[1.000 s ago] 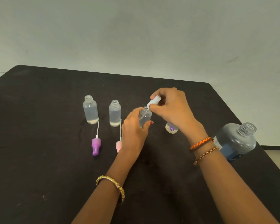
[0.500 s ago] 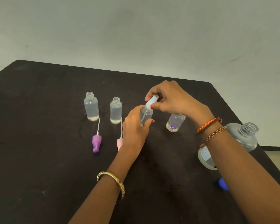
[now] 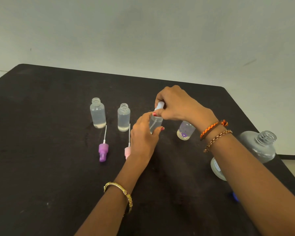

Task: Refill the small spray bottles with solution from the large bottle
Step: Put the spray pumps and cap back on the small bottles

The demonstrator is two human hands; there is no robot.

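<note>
Small spray bottles: four on the dark bench [image 3: 41, 167]; two uncapped, upright at left [image 3: 97, 113] and [image 3: 123, 117]; one held, centre [image 3: 155, 123]; one with purple flower print [image 3: 185, 130], upright, partly hidden behind right wrist.
Loose spray heads: two, lying flat with tubes pointing away; purple spray head [image 3: 103, 149] in front of leftmost bottle, pink spray head [image 3: 127, 152] just beside left hand.
Large bottle: one [image 3: 260, 147], uncapped, at right bench edge, behind right forearm, well apart from both hands.
Left hand [image 3: 143, 137]: wrapped round body of held bottle, upright on or just above bench.
Right hand [image 3: 179, 106]: above held bottle, fingers pinched on white spray head [image 3: 159, 106] at its neck; tube seen inside bottle.
Wrists: gold bangle on left; two braided bands on right.
</note>
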